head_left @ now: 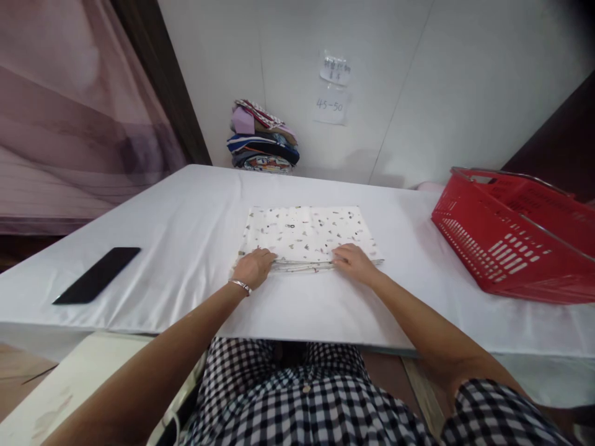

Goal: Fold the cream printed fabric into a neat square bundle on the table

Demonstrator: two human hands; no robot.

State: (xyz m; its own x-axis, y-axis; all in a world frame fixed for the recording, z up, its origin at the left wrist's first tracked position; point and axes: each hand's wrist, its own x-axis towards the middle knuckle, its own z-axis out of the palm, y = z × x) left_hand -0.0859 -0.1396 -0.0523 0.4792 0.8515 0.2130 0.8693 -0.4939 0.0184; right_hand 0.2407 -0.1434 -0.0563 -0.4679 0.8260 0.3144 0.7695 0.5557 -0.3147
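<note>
A folded white cloth with small printed figures (309, 232) lies in the middle of the white table (186, 248). My left hand (253, 267) grips the cloth's near left edge, a thin bracelet on its wrist. My right hand (353, 261) grips the near right edge, fingers curled over the fold. Both hands hold the layered near edge where it rests on the table.
A red plastic basket (506, 238) stands at the table's right. A black phone (97, 274) lies at the near left. A stack of folded coloured clothes (263, 139) sits at the far edge against the wall, under two paper notes (332, 90).
</note>
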